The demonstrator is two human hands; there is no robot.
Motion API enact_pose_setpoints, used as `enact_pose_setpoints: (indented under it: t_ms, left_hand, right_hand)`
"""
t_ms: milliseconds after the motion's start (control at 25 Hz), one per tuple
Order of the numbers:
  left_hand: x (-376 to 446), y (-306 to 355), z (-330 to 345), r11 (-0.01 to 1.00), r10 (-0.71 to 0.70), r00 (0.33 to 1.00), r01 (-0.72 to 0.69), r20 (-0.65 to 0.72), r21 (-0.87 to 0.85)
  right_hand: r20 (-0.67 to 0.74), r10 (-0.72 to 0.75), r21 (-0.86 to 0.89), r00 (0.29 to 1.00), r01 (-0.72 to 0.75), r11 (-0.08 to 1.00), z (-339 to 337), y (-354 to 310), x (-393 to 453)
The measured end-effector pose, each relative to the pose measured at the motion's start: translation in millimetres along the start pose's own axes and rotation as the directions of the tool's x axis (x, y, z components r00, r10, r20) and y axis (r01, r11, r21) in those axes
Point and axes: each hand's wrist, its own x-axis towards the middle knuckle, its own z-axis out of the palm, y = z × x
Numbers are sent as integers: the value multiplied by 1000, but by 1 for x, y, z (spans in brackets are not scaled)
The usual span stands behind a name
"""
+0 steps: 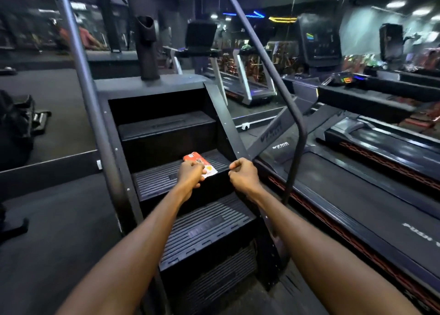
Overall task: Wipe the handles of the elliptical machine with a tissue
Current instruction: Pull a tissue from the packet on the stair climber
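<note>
A stair-type machine stands before me, with ribbed black steps (202, 229) and two long grey handrails, the left handrail (95, 115) and the right handrail (269, 62). A red, white and orange tissue packet (206, 166) lies on the middle step. My left hand (190, 174) reaches over it, fingers curled on the packet's near edge. My right hand (242, 175) hovers just to the right, fingers closed in a loose fist, nothing visible in it. No loose tissue is visible.
A treadmill (357, 195) with a red-trimmed side rail runs along the right, with more treadmills (247, 86) behind. A black console post (147, 50) rises at the top of the steps. Dark floor (59, 231) lies to the left, with a black machine base (19, 124).
</note>
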Motion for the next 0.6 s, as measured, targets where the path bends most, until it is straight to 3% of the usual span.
enact_pose_setpoints:
  t_ms: [320, 600]
  left_hand:
    - [184, -24, 45, 993, -113, 983, 118, -142, 26]
    - [307, -57, 63, 952, -277, 932, 298, -233, 62]
  right_hand:
    - [196, -10, -165, 981, 43, 985, 63, 39, 211]
    - [354, 89, -291, 931, 19, 956, 140, 63, 340]
